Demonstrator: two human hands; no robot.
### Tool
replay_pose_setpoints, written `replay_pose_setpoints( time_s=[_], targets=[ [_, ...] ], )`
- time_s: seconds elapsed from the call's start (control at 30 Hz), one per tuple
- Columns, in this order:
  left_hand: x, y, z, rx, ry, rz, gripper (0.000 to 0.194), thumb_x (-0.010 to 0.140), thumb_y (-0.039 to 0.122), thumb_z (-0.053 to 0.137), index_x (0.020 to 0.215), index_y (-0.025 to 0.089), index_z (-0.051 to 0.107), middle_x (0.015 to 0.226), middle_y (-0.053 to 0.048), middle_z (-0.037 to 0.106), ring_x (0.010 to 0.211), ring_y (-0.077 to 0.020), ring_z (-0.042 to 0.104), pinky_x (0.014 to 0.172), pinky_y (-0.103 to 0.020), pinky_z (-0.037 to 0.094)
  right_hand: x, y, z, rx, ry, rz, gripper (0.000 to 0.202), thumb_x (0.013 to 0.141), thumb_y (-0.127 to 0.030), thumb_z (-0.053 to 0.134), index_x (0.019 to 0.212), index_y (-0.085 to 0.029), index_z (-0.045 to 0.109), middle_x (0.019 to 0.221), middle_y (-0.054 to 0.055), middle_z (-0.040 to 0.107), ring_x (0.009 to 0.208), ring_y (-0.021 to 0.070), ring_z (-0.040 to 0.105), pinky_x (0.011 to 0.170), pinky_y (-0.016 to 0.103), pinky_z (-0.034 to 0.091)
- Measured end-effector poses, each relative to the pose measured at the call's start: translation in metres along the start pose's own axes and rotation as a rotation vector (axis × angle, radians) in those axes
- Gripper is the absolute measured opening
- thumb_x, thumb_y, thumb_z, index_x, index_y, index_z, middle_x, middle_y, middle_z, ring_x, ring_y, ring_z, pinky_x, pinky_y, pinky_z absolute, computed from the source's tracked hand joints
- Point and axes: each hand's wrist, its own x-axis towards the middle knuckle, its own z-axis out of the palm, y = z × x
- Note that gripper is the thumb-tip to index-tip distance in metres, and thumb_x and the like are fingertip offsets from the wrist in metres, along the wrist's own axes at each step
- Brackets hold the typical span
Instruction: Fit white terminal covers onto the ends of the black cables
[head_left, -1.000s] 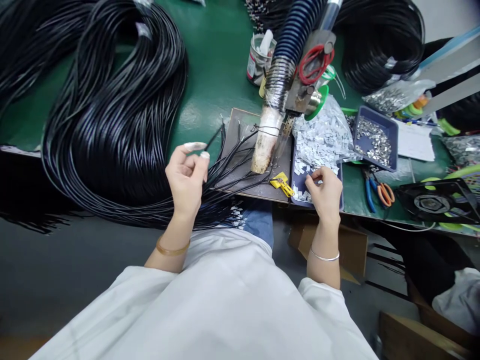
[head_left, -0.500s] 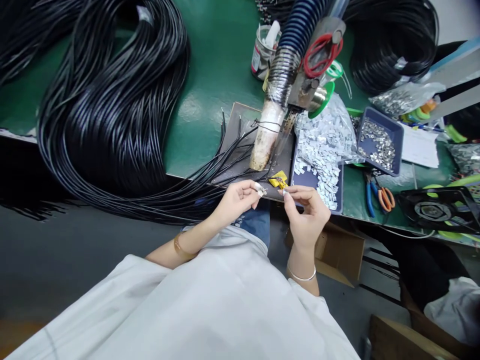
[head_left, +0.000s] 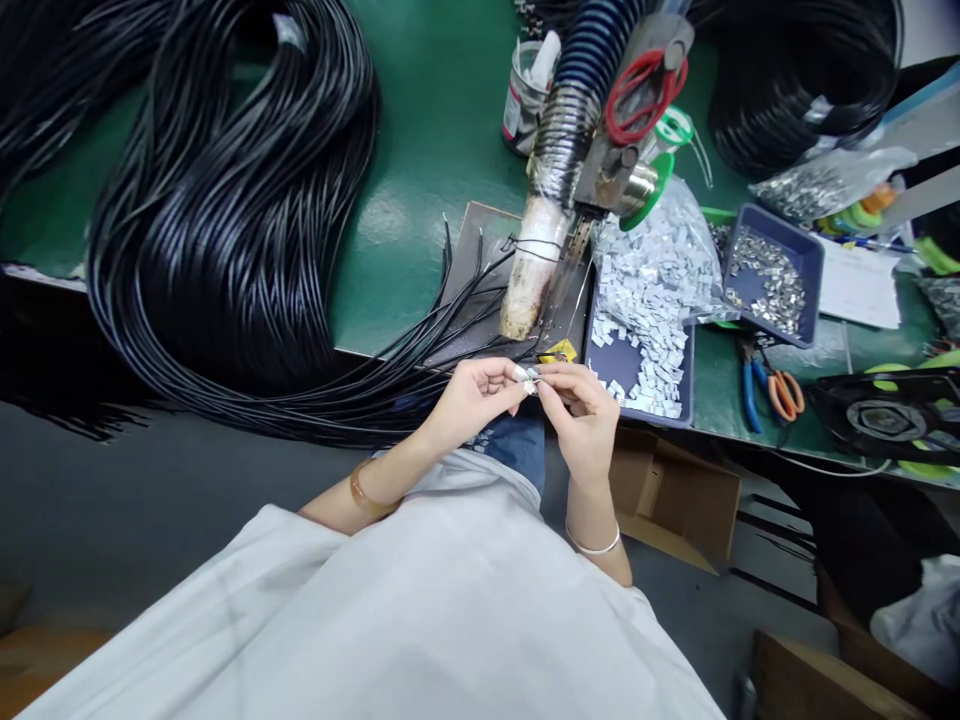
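My left hand point(head_left: 480, 395) pinches a small silvery metal piece point(head_left: 530, 386) between thumb and forefinger. My right hand point(head_left: 583, 412) is closed too, its thumb and fingertips meeting the left ones at that piece. Whether the right fingers hold a separate part is too small to see. Just beyond the hands, a yellow piece point(head_left: 559, 352) lies on a dark board point(head_left: 469, 270), partly hidden by the right hand. Ends of black cables point(head_left: 405, 372) lie across this board. Above it hangs a wrapped hose nozzle point(head_left: 529, 285).
A large bundle of black cables point(head_left: 240, 230) covers the left of the green table point(head_left: 427, 130). To the right stand a tray of small pale pieces point(head_left: 654, 370), a tray of metal parts point(head_left: 776, 275), pliers point(head_left: 750, 388) and a fan point(head_left: 885, 418). A solder spool point(head_left: 645, 190) hangs near the hose.
My right hand has moved left, away from the yellow piece, and its fingertips now meet those of my left hand. The left hand has stayed nearly in place, still pinching the metal piece.
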Motion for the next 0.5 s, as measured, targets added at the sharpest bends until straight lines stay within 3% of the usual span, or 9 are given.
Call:
replay_pose_setpoints(
  time_s=[0.2, 0.5],
  targets=[
    [-0.0003, 0.0014, -0.0036, 0.026, -0.05, 0.012, 0.027, 0.067, 0.031, 0.085, 0.067, 0.012, 0.065, 0.054, 0.004, 0.058, 0.046, -0.0042, 0.046, 0.047, -0.018, 0.037, 0.0, 0.0006, -0.0024, -0.03, -0.003, -0.051, 0.006, 0.086, -0.024, 0.067, 0.088, -0.026, 0.073, 0.096, 0.002, 0.073, 0.09, 0.0154, 0.07, 0.075, 0.03, 0.062],
    [0.0004, -0.0039, -0.0097, 0.122, -0.14, -0.057, 0.027, 0.074, 0.032, 0.078, 0.066, 0.012, 0.063, 0.05, 0.002, 0.058, 0.044, -0.004, 0.043, 0.046, -0.018, 0.032, -0.0041, -0.0064, -0.0084, -0.372, -0.041, -0.285, 0.014, 0.088, -0.018, 0.062, 0.094, -0.026, 0.071, 0.1, 0.003, 0.074, 0.092, 0.017, 0.071, 0.088, 0.037, 0.061]
  ],
)
